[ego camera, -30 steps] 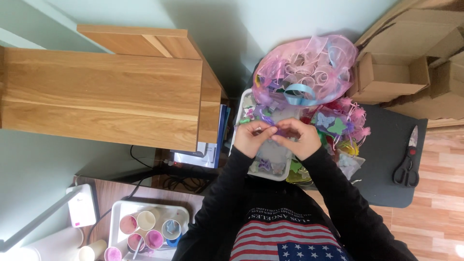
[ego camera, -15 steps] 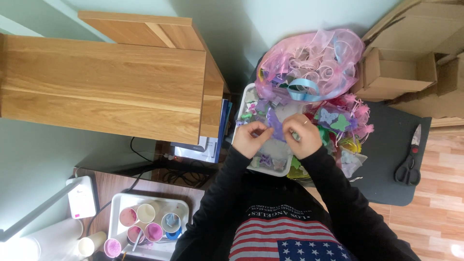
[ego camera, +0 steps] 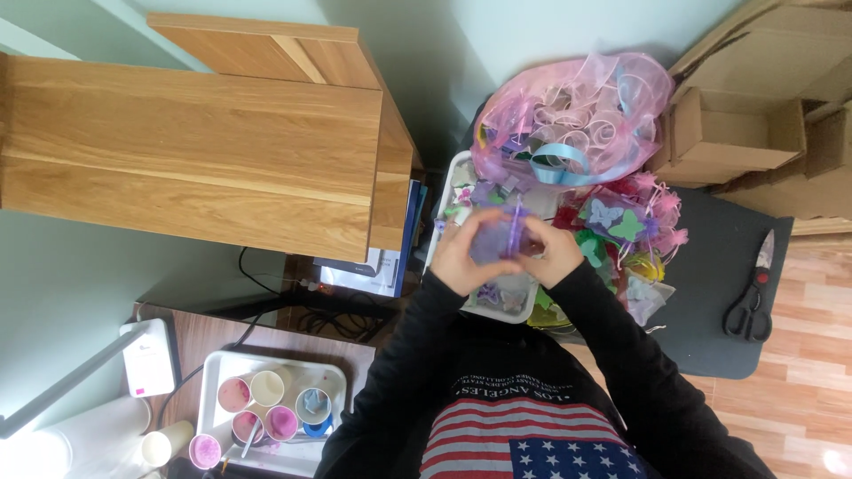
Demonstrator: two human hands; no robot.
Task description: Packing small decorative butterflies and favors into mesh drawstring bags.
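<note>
Left hand (ego camera: 461,253) and right hand (ego camera: 552,251) both closed on small purple organza pouch (ego camera: 495,239), held above white tray (ego camera: 444,200), stretched between fingers for keeping mouth accessible.

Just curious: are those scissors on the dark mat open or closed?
Closed: the scissors lie flat on the dark mat, blades together.

Blk long-sleeve top w/ flag print

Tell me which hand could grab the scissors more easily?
Right, probably. The right hand and left hand both hold the purple pouch, but the scissors lie on the dark mat on the right hand's side.
</note>
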